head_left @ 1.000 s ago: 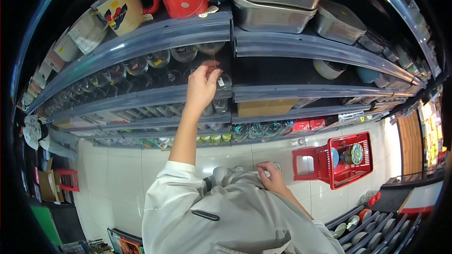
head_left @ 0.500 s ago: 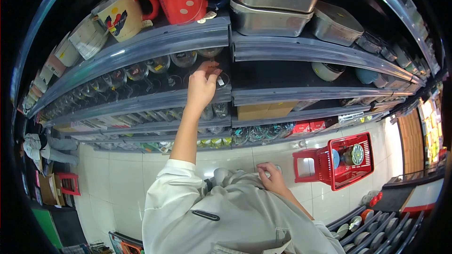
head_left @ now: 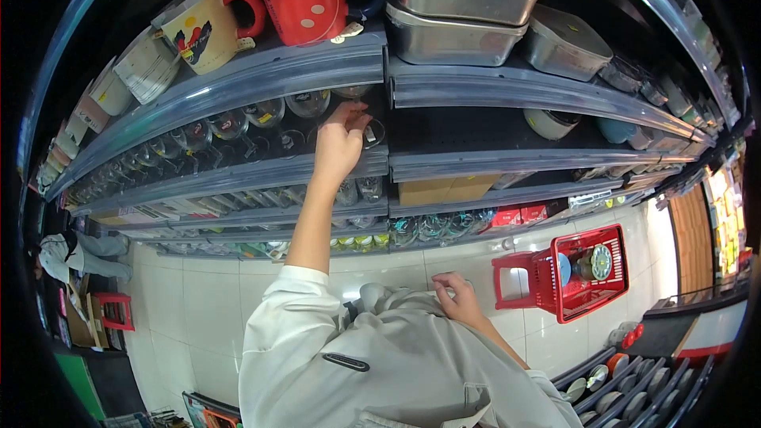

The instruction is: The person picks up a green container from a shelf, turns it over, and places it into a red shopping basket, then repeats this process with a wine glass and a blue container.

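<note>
My left hand (head_left: 339, 143) reaches up to the shelf of stemmed glasses, its fingers pinched around the stem of a wine glass (head_left: 353, 90). That glass stands at the right end of the row; its bowl is partly under the shelf above, and a small white label shows by its foot. To the left runs a row of wine glasses (head_left: 265, 112), some with stickers. Low in front of my body hangs my right hand (head_left: 456, 296), fingers loosely bent and thumb apart, with nothing visible in it.
Above are a red mug (head_left: 305, 0), a cream mug (head_left: 208, 28) and steel food boxes (head_left: 464, 36). A red shopping basket (head_left: 559, 281) with items inside stands on the floor at right. Another person (head_left: 79, 254) is at far left, near a red stool (head_left: 116, 311).
My left hand keeps its place at the wine glass, and my right hand has not visibly moved. The view has shifted only very slightly.
</note>
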